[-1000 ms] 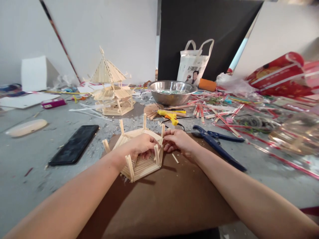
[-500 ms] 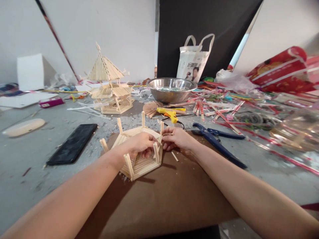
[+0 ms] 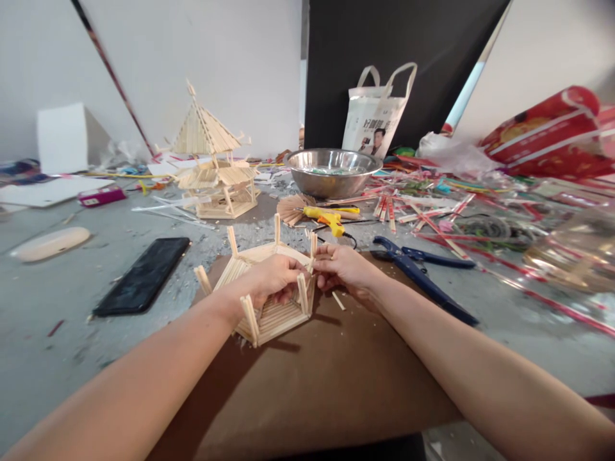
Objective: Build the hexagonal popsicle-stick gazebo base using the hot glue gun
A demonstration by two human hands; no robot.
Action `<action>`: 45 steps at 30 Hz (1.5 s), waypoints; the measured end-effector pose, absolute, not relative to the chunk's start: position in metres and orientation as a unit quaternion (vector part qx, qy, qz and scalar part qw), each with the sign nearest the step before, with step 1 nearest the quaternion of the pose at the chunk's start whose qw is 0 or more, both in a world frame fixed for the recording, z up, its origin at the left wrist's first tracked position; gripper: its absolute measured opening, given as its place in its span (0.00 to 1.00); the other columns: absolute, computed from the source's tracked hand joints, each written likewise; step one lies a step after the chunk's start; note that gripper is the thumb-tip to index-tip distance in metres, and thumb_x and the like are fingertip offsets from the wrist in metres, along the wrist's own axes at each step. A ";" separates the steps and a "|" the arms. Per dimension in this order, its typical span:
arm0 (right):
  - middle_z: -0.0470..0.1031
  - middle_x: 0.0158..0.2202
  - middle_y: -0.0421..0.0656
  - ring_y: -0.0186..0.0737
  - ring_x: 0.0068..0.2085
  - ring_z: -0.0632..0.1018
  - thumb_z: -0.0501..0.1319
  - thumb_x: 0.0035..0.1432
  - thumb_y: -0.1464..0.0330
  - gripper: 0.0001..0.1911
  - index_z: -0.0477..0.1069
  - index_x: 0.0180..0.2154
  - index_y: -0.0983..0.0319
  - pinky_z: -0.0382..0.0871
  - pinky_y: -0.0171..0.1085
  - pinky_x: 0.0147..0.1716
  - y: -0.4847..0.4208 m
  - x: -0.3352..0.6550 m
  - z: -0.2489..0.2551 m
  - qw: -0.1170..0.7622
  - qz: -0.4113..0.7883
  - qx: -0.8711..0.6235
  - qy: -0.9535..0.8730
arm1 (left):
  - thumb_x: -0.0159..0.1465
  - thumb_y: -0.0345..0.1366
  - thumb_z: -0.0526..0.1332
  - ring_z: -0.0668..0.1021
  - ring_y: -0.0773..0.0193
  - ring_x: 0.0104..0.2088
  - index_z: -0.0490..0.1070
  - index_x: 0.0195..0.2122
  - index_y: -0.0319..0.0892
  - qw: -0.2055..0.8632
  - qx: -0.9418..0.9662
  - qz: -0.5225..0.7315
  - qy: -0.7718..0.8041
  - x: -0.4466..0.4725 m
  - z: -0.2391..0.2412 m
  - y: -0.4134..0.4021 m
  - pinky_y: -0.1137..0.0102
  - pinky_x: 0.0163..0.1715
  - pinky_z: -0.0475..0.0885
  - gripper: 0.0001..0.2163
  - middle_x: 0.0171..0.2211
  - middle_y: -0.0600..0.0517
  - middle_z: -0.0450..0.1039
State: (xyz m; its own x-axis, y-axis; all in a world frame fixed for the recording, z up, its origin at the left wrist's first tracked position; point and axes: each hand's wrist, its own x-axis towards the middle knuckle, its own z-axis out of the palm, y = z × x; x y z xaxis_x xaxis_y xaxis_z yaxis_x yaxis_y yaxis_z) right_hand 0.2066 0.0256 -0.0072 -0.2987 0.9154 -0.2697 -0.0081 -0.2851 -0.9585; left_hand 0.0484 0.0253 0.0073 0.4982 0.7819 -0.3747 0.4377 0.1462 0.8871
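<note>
In front of me a six-sided base of wooden sticks point(image 3: 283, 318), with short upright posts at its corners, rests on a brown board point(image 3: 307, 390). My left hand point(image 3: 273, 277) reaches over the base, its fingers closed and bent down near the right rim; what they pinch is hidden. At the right corner, my right hand point(image 3: 343, 269) has its fingers closed against the base beside an upright post point(image 3: 313, 245). A loose short stick point(image 3: 339, 300) lies on the board just below my right hand.
Behind the base stand a finished stick pavilion point(image 3: 211, 160), a yellow glue gun point(image 3: 329, 221) and a steel bowl point(image 3: 334, 173). A black phone point(image 3: 141, 275) lies left, dark blue cutters point(image 3: 423, 275) right. Red-and-white strips point(image 3: 432, 214) and a white bag point(image 3: 375, 121) are farther back.
The view has shifted very slightly, so everything sits a little farther right. Both hands keep nearly the same pose at the base's right corner.
</note>
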 end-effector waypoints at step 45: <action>0.64 0.13 0.36 0.27 0.12 0.65 0.52 0.51 0.56 0.16 0.66 0.27 0.63 0.60 0.26 0.11 0.035 0.209 -0.022 0.398 0.445 -0.529 -0.603 | 0.55 0.34 0.56 0.56 0.78 0.09 0.59 0.19 0.39 0.593 0.599 0.200 0.499 0.053 0.005 0.022 0.78 0.09 0.46 0.10 0.09 0.60 0.53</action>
